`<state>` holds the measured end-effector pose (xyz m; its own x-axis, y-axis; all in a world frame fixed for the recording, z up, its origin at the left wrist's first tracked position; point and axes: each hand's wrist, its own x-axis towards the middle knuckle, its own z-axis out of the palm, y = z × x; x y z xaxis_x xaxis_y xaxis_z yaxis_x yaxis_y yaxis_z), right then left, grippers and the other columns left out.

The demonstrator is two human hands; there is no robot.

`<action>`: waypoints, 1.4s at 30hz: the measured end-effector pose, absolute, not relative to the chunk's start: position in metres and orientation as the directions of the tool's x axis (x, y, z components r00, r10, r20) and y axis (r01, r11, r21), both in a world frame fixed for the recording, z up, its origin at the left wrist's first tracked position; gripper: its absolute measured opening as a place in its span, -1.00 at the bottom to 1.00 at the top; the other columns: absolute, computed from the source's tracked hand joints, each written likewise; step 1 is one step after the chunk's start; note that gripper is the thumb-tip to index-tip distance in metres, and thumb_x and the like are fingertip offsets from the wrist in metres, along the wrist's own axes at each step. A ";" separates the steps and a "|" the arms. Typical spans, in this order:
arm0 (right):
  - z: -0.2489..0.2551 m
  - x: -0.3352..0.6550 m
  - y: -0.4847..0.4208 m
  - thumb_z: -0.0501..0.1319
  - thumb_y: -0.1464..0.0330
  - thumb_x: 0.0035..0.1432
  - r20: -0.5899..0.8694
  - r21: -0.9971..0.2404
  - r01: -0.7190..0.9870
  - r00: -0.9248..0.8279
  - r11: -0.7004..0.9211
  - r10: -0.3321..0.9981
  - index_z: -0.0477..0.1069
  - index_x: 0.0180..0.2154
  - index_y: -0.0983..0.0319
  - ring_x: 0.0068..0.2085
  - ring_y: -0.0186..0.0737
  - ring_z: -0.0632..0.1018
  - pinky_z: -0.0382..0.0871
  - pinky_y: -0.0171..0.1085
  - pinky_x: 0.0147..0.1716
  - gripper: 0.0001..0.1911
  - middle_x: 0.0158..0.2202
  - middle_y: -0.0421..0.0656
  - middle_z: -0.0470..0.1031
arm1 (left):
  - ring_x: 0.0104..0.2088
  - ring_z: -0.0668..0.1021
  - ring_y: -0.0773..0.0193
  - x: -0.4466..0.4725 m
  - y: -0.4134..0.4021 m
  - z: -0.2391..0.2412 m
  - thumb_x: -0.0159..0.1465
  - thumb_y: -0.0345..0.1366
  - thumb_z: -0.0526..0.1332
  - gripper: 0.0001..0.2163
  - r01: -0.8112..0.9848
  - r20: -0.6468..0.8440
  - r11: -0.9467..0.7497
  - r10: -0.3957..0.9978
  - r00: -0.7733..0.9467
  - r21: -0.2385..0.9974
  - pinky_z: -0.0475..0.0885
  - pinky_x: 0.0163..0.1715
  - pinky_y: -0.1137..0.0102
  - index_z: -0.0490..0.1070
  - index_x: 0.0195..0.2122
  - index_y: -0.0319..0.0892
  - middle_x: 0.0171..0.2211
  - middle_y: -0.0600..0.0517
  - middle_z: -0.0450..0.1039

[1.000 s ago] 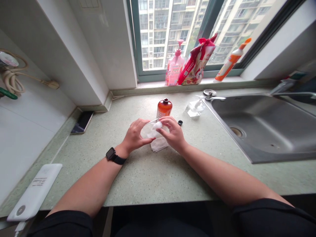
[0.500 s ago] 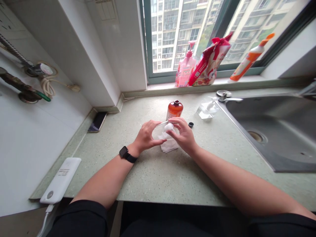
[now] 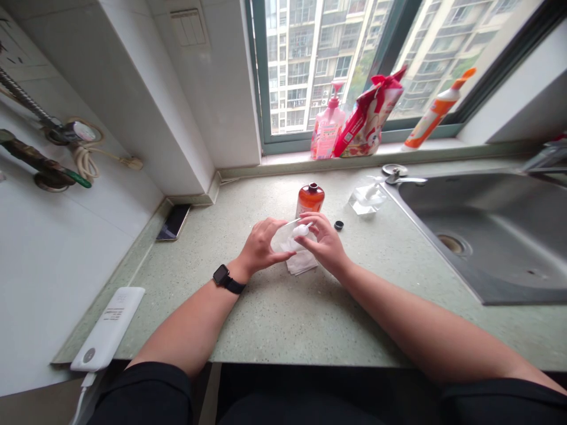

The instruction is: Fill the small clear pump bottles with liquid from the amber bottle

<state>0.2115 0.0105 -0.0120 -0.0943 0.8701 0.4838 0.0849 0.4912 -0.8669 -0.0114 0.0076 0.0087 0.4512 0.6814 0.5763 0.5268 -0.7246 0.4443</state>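
- The left hand (image 3: 261,245) is closed around one side of a clear wrapper (image 3: 283,237), thumb below and fingers curled over the top. It is held just above the bench (image 3: 274,313).
- The right hand (image 3: 328,245) pinches the white pump head (image 3: 302,229) at the wrapper's other end. Whether the pump head is already partly out of the plastic is too small to tell.
- A folded white tissue (image 3: 303,264) lies on the bench directly under both hands.
- Just behind the hands stands an amber bottle (image 3: 309,200), upright with its neck open. Its small black cap (image 3: 339,225) lies on the bench just to its right.
- Judging by this, the uncapping is done, the unwrapping is in hand, and nothing is fitted on the bottle yet.
- Further right, a second clear packet (image 3: 367,199) sits near the edge of the sink (image 3: 487,206).
- On the windowsill behind are a pink pump bottle (image 3: 326,127), a red bag (image 3: 370,115) and an orange-and-white bottle (image 3: 436,112), all well apart from the hands.
- To the left, a phone (image 3: 173,222) lies by the wall and a white power bank (image 3: 108,330) sits at the bench's near corner.
- Nothing stands between the hands and the amber bottle.
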 end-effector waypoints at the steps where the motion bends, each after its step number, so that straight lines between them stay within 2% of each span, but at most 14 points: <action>1: -0.013 0.211 0.011 0.50 -0.01 0.17 0.479 -0.872 0.074 -0.073 0.484 0.875 0.52 -0.01 0.04 0.19 0.02 0.56 0.54 0.09 0.21 -0.54 0.10 -0.06 0.50 | 0.07 0.62 -0.07 -0.012 0.008 0.009 0.25 -0.01 0.53 -0.38 0.528 0.576 -0.719 0.687 0.443 0.451 0.53 0.12 0.00 0.39 0.25 -0.07 0.06 -0.11 0.57; 3: -0.013 0.212 0.013 0.50 -0.01 0.18 0.474 -0.878 0.054 -0.030 0.475 0.880 0.49 0.03 0.03 0.13 -0.02 0.59 0.56 0.08 0.19 -0.51 0.06 -0.09 0.51 | 0.07 0.62 -0.05 -0.012 0.008 0.009 0.25 0.00 0.53 -0.39 0.535 0.577 -0.703 0.702 0.417 0.468 0.53 0.13 0.02 0.40 0.24 -0.07 0.05 -0.11 0.57; 7: -0.009 0.216 0.012 0.44 0.01 0.25 0.515 -0.849 0.114 -0.039 0.516 0.856 0.56 -0.13 0.05 0.14 -0.01 0.57 0.59 0.08 0.16 -0.68 0.05 -0.08 0.51 | 0.07 0.62 -0.04 -0.013 0.009 0.009 0.26 0.05 0.51 -0.38 0.559 0.588 -0.682 0.716 0.376 0.472 0.53 0.12 0.03 0.41 0.24 -0.09 0.04 -0.11 0.57; 9: -0.007 0.217 0.011 0.42 0.03 0.29 0.537 -0.826 0.150 -0.084 0.544 0.839 0.59 -0.12 0.05 0.17 0.02 0.56 0.57 0.11 0.18 -0.72 0.07 -0.06 0.51 | 0.06 0.62 -0.04 -0.013 0.009 0.008 0.26 0.06 0.51 -0.37 0.569 0.586 -0.684 0.713 0.387 0.457 0.52 0.12 0.03 0.41 0.25 -0.08 0.04 -0.11 0.58; 14: -0.005 0.215 0.007 0.48 -0.01 0.21 0.569 -0.775 0.233 -0.144 0.587 0.810 0.63 -0.03 0.02 0.22 0.11 0.53 0.47 0.22 0.29 -0.62 0.12 -0.03 0.52 | 0.07 0.61 -0.06 -0.012 0.008 0.008 0.27 0.05 0.50 -0.38 0.569 0.569 -0.716 0.684 0.457 0.404 0.50 0.15 -0.01 0.40 0.27 -0.05 0.05 -0.11 0.58; 18: -0.007 0.215 0.010 0.47 -0.02 0.21 0.560 -0.807 0.175 -0.079 0.564 0.825 0.58 0.03 0.02 0.19 0.06 0.55 0.56 0.14 0.20 -0.56 0.10 -0.04 0.51 | 0.09 0.61 -0.06 -0.013 0.008 0.008 0.28 0.06 0.50 -0.37 0.572 0.569 -0.700 0.701 0.431 0.429 0.49 0.18 -0.01 0.40 0.28 -0.04 0.06 -0.11 0.58; 20: -0.008 0.217 0.011 0.46 0.00 0.24 0.554 -0.821 0.133 -0.048 0.555 0.831 0.55 0.02 0.02 0.18 0.02 0.56 0.60 0.09 0.17 -0.59 0.09 -0.05 0.50 | 0.11 0.61 -0.07 -0.014 0.009 0.008 0.27 0.06 0.50 -0.37 0.578 0.575 -0.686 0.712 0.403 0.443 0.50 0.18 0.00 0.40 0.28 -0.06 0.07 -0.12 0.57; 23: -0.009 0.219 0.012 0.44 0.02 0.26 0.552 -0.819 0.145 -0.060 0.555 0.831 0.56 -0.09 0.04 0.20 0.03 0.55 0.56 0.12 0.22 -0.68 0.09 -0.06 0.50 | 0.10 0.61 -0.06 -0.015 0.010 0.007 0.27 0.07 0.50 -0.36 0.584 0.583 -0.682 0.712 0.392 0.440 0.50 0.16 0.02 0.40 0.28 -0.08 0.06 -0.12 0.57; 27: -0.007 0.218 0.010 0.48 0.03 0.22 0.545 -0.811 0.180 -0.115 0.557 0.830 0.61 -0.08 0.03 0.23 0.07 0.53 0.50 0.17 0.26 -0.67 0.12 -0.06 0.51 | 0.09 0.60 -0.05 -0.014 0.010 0.006 0.29 0.06 0.48 -0.37 0.593 0.577 -0.701 0.693 0.433 0.396 0.48 0.15 0.03 0.40 0.30 -0.06 0.06 -0.11 0.57; 32: 0.000 0.217 0.007 0.48 0.09 0.23 0.609 -0.738 0.273 -0.125 0.617 0.783 0.67 -0.14 0.01 0.17 0.07 0.56 0.48 0.20 0.25 -0.78 0.06 -0.07 0.55 | 0.09 0.58 -0.07 -0.013 0.009 0.006 0.31 0.02 0.47 -0.38 0.603 0.573 -0.722 0.668 0.476 0.341 0.44 0.15 0.02 0.40 0.33 -0.05 0.08 -0.13 0.56; 37: 0.002 0.222 0.009 0.45 0.19 0.27 0.680 -0.644 0.363 -0.130 0.673 0.721 0.66 -0.02 -0.02 -0.08 -0.02 0.62 0.60 0.09 0.03 -0.76 -0.14 -0.12 0.59 | 0.12 0.56 -0.09 -0.014 0.010 0.005 0.34 -0.02 0.44 -0.36 0.638 0.569 -0.701 0.680 0.462 0.319 0.41 0.16 0.03 0.35 0.38 -0.04 0.12 -0.14 0.54; 42: 0.005 0.231 0.011 0.43 0.25 0.30 0.745 -0.527 0.434 -0.178 0.730 0.643 0.62 0.01 0.03 -0.09 -0.02 0.65 0.62 0.04 -0.03 -0.75 -0.12 -0.11 0.64 | 0.17 0.54 -0.12 -0.017 0.011 0.003 0.33 -0.09 0.44 -0.33 0.665 0.589 -0.685 0.679 0.437 0.296 0.37 0.19 0.03 0.28 0.40 -0.08 0.16 -0.17 0.53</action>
